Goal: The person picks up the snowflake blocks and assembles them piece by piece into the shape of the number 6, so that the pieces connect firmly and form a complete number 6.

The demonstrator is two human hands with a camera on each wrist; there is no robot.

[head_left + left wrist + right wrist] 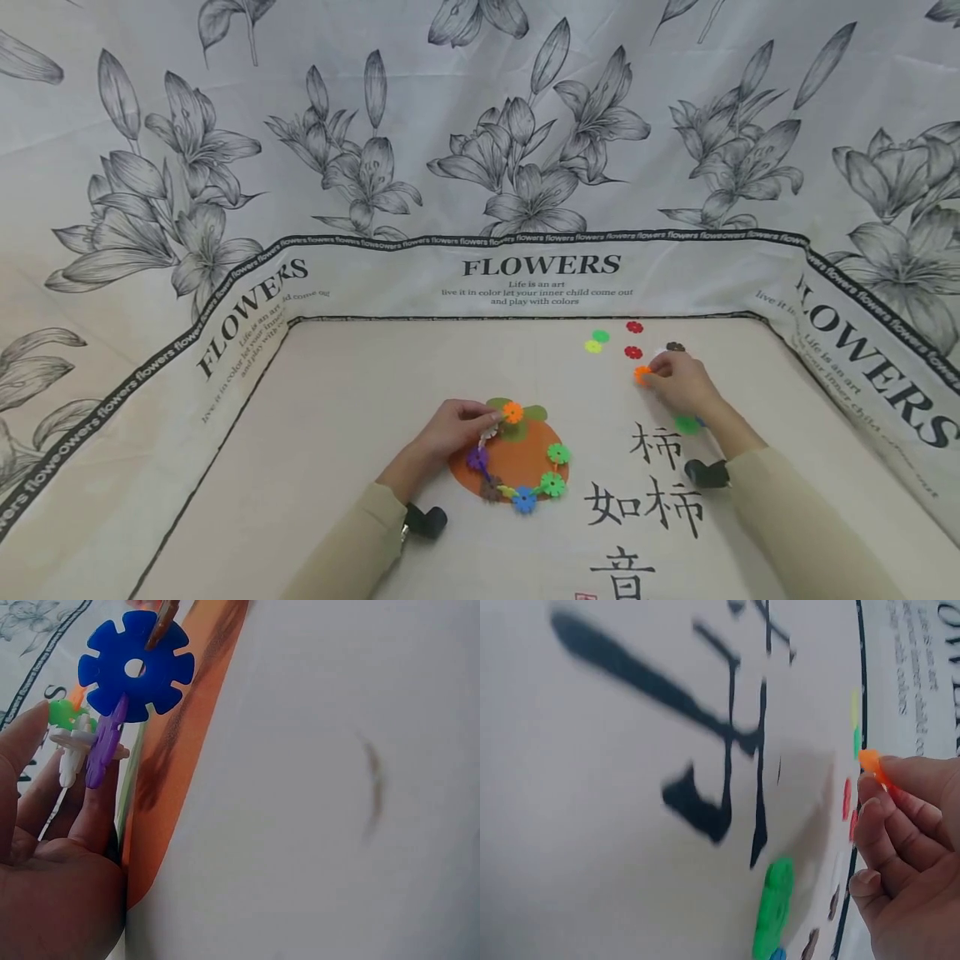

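Observation:
My left hand [446, 433] holds one end of a curved chain of interlocking notched plastic discs, pinched near its white and orange discs. The chain, with its blue disc [525, 506] lowest, hangs over the orange persimmon picture printed on the cloth [465, 482]. In the left wrist view, a blue disc [105, 667], purple disc [103, 754] and white disc [73, 742] show by the fingers. Farther right, my right hand [690, 385] pinches a loose orange disc [641, 377] between thumb and fingertip; the right wrist view shows this orange disc [871, 761] too.
Loose discs lie at the back right: red discs [633, 353], a yellow disc [592, 347], a brown disc [677, 346] and, under my right forearm, a green disc [685, 426]. Black printed characters [626, 575] run down the cloth. A raised fabric border [382, 283] edges the surface.

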